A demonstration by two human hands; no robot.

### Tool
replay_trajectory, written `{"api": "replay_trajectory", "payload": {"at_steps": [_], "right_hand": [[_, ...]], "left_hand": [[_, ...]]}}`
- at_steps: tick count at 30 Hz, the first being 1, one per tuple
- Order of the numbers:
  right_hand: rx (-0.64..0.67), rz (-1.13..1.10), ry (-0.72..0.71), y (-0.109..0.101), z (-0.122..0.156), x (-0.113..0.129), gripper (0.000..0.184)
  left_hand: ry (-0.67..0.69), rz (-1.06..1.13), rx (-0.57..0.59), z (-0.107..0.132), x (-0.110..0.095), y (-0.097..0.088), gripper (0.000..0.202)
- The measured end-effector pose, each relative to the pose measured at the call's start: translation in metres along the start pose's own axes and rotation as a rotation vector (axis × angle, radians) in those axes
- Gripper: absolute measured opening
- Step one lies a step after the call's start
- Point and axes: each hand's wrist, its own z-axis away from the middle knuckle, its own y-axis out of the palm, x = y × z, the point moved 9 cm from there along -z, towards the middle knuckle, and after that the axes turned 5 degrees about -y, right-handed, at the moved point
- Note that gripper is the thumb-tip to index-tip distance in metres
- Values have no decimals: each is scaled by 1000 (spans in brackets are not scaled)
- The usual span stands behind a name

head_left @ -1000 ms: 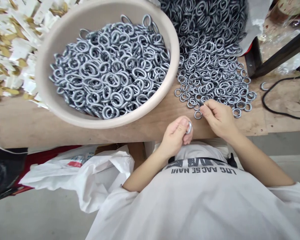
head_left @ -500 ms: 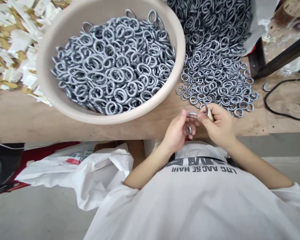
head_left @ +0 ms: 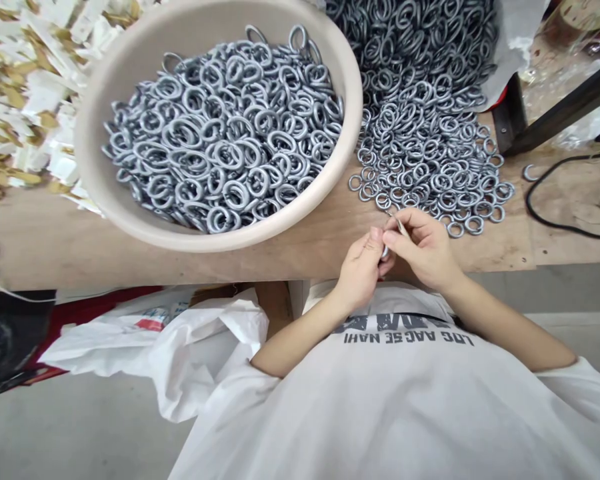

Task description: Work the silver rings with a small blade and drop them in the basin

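My left hand [head_left: 360, 270] is closed around a small silver metal ring [head_left: 385, 252] at the near edge of the wooden table [head_left: 55, 240]. My right hand [head_left: 425, 250] meets it fingertip to fingertip and pinches a thin flat strip [head_left: 401, 225] against the ring. Just beyond my hands lies a loose heap of silver rings [head_left: 425, 153] on the table. A large beige bowl [head_left: 100, 133] to the left is filled with more of these rings.
White and gold paper pieces [head_left: 25, 100] cover the table's far left. A black cable [head_left: 555, 200] and a dark metal bar [head_left: 555, 113] lie at the right. White plastic bags [head_left: 170, 347] sit on the floor under the table edge.
My right hand picked a ring from the heap's edge and brought it to my left hand. Both hands have now closed together, fingertips touching.
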Motion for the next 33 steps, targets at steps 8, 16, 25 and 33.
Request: {"api": "replay_trajectory", "payload": {"at_steps": [8,16,25,33], "right_hand": [[227,504,-265,4,13,36,30],[253,605,-237,5,14,30,41],[172,1188,-106,-7,2,4,31],[60,406,-110,-7,-2,17,23]], "left_hand": [[-1,8,-43,-2,-3,-12,62],[-41,-59,12,4,0,-6,66],[43,-60,-104,8,-27,-40,47],[-76,-77,-126,4,-19,-44,41]]}}
